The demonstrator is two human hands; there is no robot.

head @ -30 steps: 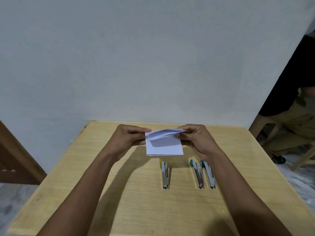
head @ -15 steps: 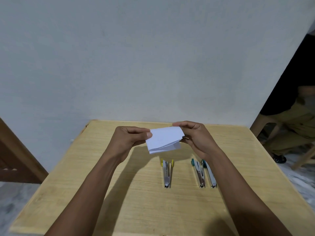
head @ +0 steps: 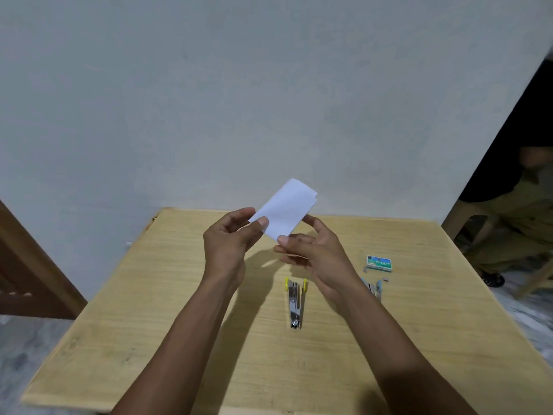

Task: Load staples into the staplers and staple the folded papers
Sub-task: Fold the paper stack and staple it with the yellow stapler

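Now the folded paper (head: 284,211), pinched by left grip (head: 230,244) and right grip (head: 317,253), has closed and tilted up, seemingly ready for stapling.

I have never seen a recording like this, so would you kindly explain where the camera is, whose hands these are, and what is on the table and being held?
There is no machine here. A person wears one wide-angle camera on the head, looking forward and down, so the two arms reaching in from the bottom are the wearer's own. The left hand and the right hand together hold a white folded paper, raised above a wooden table. On the table lie a yellow stapler, teal staplers partly hidden behind the right wrist, and a small green staple box. At the right edge of the picture, another person is sitting.
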